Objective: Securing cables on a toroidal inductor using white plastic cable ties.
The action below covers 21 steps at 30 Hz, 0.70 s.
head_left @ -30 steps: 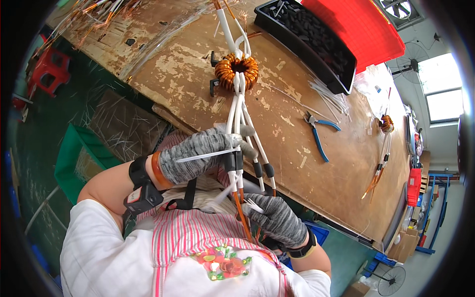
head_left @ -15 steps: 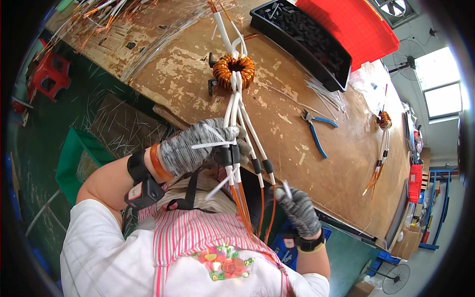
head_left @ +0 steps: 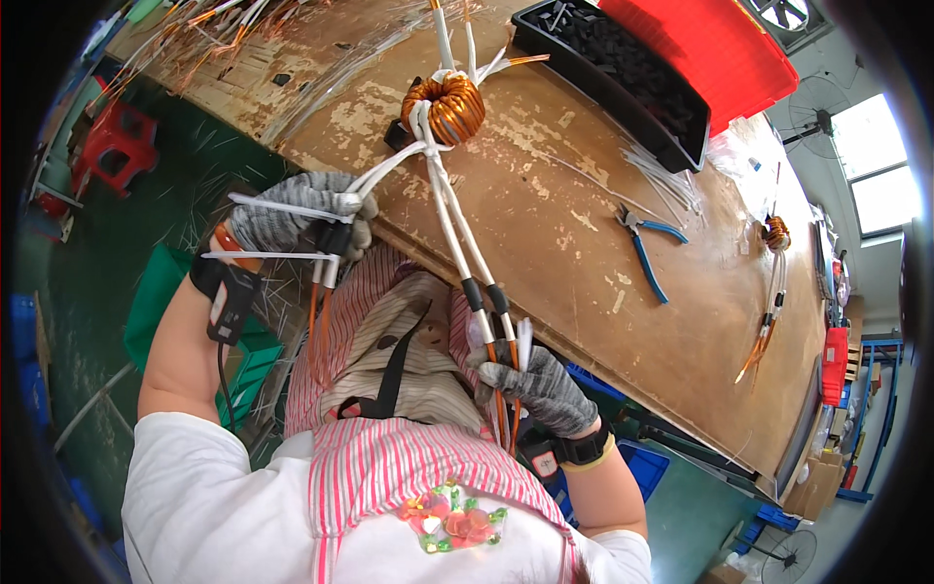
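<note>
A toroidal coil wound with copper-coloured wire sits at the table's near edge, its white-sleeved leads running toward me. My gloved left hand is closed around two of these leads beside their black sleeves, off the table edge at left. Two thin white strips stick out by that hand. The other two leads carry black sleeves and end in bare orange wire. On their lower ends my gloved right hand is closed, with a short white piece jutting from its fingers.
Blue-handled cutters and loose white strips lie on the worn wooden table. Behind them stands a black bin of small black pieces, next to a red tray. A second coil lies at right.
My left hand has moved left and up, spreading its two leads away from the others. My right hand has moved inward and closed on the other two. The coil has tilted and shifted slightly.
</note>
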{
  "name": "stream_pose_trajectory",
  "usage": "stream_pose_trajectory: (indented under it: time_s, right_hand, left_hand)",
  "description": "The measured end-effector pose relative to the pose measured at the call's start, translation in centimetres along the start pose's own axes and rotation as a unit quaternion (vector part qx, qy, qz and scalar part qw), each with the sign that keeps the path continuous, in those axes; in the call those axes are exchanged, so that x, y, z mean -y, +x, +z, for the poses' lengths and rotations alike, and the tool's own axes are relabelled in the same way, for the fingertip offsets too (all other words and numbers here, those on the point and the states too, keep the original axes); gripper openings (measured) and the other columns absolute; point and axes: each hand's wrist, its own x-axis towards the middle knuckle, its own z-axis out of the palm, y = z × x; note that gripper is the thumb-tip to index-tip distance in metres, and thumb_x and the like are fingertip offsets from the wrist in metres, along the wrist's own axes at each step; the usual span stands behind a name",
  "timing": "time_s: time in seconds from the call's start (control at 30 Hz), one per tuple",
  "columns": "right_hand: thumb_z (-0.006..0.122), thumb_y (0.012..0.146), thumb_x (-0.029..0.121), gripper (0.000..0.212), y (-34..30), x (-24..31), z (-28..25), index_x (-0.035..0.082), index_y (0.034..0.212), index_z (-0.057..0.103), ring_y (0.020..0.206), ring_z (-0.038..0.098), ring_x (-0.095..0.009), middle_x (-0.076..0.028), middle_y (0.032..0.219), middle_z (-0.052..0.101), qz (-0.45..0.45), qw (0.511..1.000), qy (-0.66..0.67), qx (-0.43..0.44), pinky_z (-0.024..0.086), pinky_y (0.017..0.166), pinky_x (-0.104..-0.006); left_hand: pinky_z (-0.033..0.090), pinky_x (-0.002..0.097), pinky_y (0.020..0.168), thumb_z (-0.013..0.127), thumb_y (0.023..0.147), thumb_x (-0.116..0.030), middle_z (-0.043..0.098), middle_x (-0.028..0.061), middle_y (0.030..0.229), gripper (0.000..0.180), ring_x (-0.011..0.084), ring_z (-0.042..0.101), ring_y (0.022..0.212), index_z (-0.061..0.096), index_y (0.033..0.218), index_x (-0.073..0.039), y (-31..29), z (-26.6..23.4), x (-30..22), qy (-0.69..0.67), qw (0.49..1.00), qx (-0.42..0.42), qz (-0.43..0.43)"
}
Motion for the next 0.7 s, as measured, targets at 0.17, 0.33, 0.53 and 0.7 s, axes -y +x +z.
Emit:
stream_pose_trajectory:
  time_s: [0.17, 0.33, 0.53, 0.7]
  right_hand:
    - [0.070, 0.087, 0.029, 0.036, 1.6, -1.9, 0.6, 0.002, 0.109, 0.067, 0.078, 0.054, -0.007, 0.001, 0.084, 0.064, 0.012, 1.000, -0.016, 0.022, 0.044, 0.071, -0.0237]
    - [0.068, 0.086, 0.037, 0.044, 1.4, -1.7, 0.0, 0.002, 0.113, 0.064, 0.070, 0.051, -0.006, 0.001, 0.084, 0.063, 0.010, 1.000, 0.026, -0.013, 0.040, 0.064, -0.0208]
    - [0.062, 0.091, 0.039, 0.036, 1.3, -0.6, 0.2, 0.005, 0.102, 0.063, 0.052, 0.041, -0.003, 0.005, 0.065, 0.053, -0.011, 0.998, -0.015, -0.065, 0.030, 0.047, -0.0183]
    - [0.066, 0.091, 0.034, 0.025, 1.5, -0.9, -0.2, 0.009, 0.093, 0.069, 0.051, 0.037, -0.001, 0.010, 0.059, 0.045, -0.009, 0.997, 0.014, -0.073, 0.027, 0.047, -0.0188]
  left_hand:
    - [0.055, 0.0307, 0.071, 0.064, 0.090, -0.023, 0.068, 0.0088, 0.086, 0.029, 0.0170, 0.067, 0.080, 0.060, 0.108, -0.001, -2.5, 0.4, -0.2, 0.017, 0.997, -0.078, -0.020]
    - [0.053, 0.0286, 0.074, 0.058, 0.093, -0.023, 0.066, 0.0059, 0.098, 0.033, 0.0136, 0.063, 0.090, 0.056, 0.119, -0.002, -4.4, 4.3, -1.8, 0.174, 0.970, -0.138, 0.097]
    - [0.051, 0.0372, 0.065, 0.063, 0.085, -0.022, 0.062, 0.0112, 0.102, 0.040, 0.0224, 0.064, 0.082, 0.056, 0.122, -0.008, -5.4, 12.3, -0.8, 0.553, 0.687, 0.105, 0.460]
    - [0.046, 0.0368, 0.058, 0.055, 0.086, -0.018, 0.059, 0.0083, 0.091, 0.032, 0.0230, 0.059, 0.070, 0.061, 0.115, -0.008, -1.5, 13.7, 5.4, 0.787, 0.555, -0.015, 0.271]
